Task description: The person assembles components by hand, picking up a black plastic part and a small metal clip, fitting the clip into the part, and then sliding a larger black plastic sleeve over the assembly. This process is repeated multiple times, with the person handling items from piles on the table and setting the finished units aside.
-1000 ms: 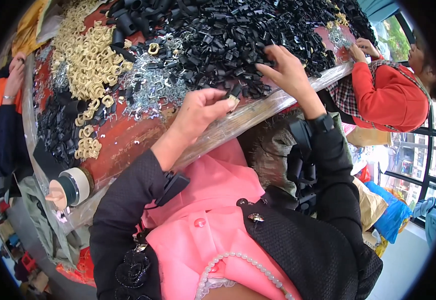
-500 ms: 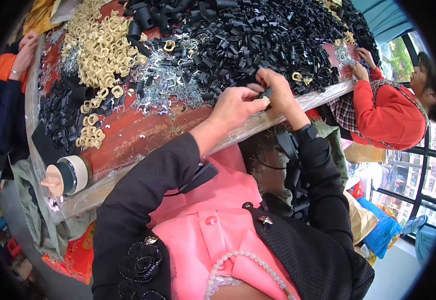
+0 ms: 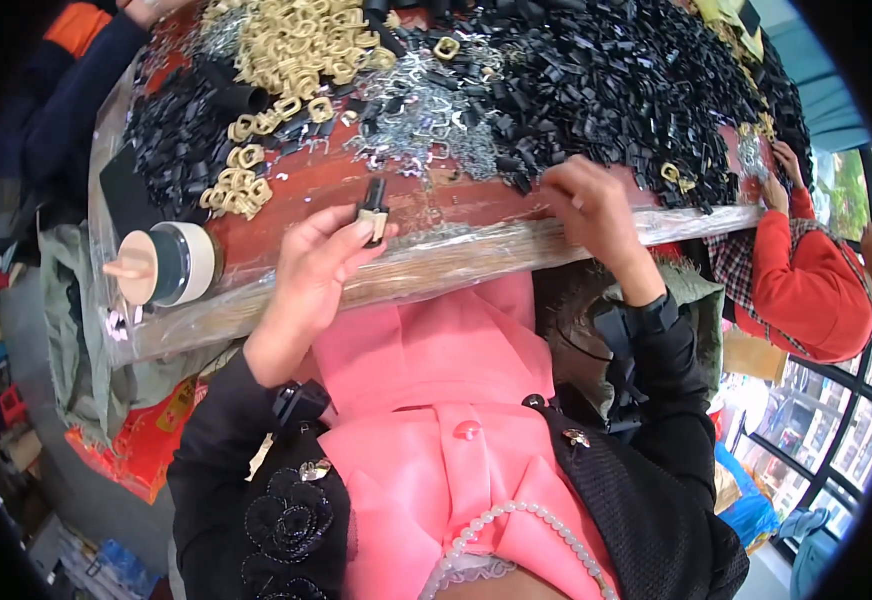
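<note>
My left hand point(image 3: 318, 262) is closed in a pinch around a small black plastic fitting with a beige collar point(image 3: 377, 194), held upright above the table's near edge. Curled fingers form my right hand point(image 3: 594, 215), raised over the near edge to the right; whatever they may hold is hidden. Beyond both hands lie a wide heap of small black plastic pieces point(image 3: 606, 95), a patch of bent silvery wire clips point(image 3: 411, 112) and a pile of beige plastic rings point(image 3: 301, 48).
A lidded cup point(image 3: 188, 262) stands at the table's left corner beside a flat dark object point(image 3: 134, 195). The red tabletop point(image 3: 291, 195) has a plastic-wrapped edge. A person in a red sleeve point(image 3: 806, 285) works at right; another dark sleeve point(image 3: 81, 95) reaches in at far left.
My hands have drawn apart: the left moved left and toward me with the fitting, while the right shifted slightly right. The view has tilted, so the table sits higher and further right.
</note>
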`<state>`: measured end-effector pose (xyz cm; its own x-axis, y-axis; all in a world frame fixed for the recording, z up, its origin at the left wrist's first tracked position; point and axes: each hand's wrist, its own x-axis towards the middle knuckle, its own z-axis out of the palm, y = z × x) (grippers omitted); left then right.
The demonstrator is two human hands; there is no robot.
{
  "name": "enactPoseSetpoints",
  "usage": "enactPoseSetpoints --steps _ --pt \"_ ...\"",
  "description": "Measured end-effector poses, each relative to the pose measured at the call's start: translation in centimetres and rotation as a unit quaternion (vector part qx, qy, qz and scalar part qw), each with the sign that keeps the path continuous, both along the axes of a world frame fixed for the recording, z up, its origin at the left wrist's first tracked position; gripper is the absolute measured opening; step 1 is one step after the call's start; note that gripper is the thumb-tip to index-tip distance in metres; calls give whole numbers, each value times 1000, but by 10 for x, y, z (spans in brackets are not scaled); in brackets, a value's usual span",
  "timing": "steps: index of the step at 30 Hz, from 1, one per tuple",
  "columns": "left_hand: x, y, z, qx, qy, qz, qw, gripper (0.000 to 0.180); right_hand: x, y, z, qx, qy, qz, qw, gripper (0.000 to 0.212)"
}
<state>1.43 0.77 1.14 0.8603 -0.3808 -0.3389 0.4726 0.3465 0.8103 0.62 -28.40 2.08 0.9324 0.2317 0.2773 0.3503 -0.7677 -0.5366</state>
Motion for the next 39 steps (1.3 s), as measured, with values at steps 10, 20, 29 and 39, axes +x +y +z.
enactPoseSetpoints --steps 10,20,29,39 --pt "8 28 1 -4 45 16 999 25 21 73 -18 -75 36 161 984 11" --pt "30 0 -13 -95 41 21 994 23 33 81 -15 -120 37 100 987 11" --pt "14 17 -7 -99 10 101 990 24 25 88 -10 -22 94 192 977 12" --pt "8 30 -4 -93 24 93 991 24 23 93 -13 -105 62 193 974 10"
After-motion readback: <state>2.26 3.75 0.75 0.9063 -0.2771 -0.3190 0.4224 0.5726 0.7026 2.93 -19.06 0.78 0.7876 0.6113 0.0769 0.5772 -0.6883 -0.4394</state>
